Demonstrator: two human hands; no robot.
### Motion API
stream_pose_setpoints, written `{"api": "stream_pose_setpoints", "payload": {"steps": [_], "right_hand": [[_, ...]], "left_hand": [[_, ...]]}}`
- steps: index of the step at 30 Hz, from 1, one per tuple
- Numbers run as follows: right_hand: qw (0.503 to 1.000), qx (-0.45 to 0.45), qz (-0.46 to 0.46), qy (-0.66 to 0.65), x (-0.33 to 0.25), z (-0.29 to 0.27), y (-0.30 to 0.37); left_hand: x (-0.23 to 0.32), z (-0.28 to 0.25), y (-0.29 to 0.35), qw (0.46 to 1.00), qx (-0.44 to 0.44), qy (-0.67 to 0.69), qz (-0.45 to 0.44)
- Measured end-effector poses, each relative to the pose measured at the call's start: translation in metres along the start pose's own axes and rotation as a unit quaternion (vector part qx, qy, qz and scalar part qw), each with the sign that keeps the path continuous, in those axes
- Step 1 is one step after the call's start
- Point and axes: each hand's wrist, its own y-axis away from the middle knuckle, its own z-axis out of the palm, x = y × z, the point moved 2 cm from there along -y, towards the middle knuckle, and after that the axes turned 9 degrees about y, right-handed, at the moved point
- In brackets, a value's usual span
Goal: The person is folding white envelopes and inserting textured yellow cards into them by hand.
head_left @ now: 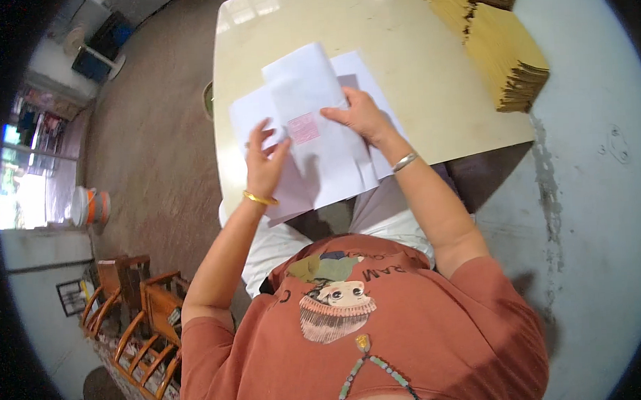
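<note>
A white paper sheet (308, 79), partly folded, lies over other white sheets (248, 110) at the near edge of the table. It bears a pink square print near its middle. My right hand (363, 119) grips the sheet along its right edge, thumb on top and the other fingers partly hidden. Beside the print, my left hand (265, 163) hovers over or lightly touches the paper's left part; contact cannot be made out. Its fingers are bent but apart, with nothing between them. The lower edges of the sheets hang over my lap.
Stacks of yellow-brown paper (507, 56) stand on the cream table (429, 66) at the far right, against a pale wall (600, 209). Wooden chairs (150, 307) stand at the lower left. Farther off are a white bucket (85, 205) and a standing fan (75, 40).
</note>
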Motion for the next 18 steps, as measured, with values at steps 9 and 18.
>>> {"api": "stream_pose_setpoints", "payload": {"steps": [9,18], "right_hand": [[0.998,0.001,-0.047,0.052,-0.003,0.005,0.001],[0.876,0.401,-0.163,0.211,-0.035,-0.172,0.003]], "left_hand": [[-0.025,0.026,-0.026,0.923,-0.055,0.256,-0.282],[-0.02,0.023,-0.021,0.926,-0.011,0.239,-0.291]]}}
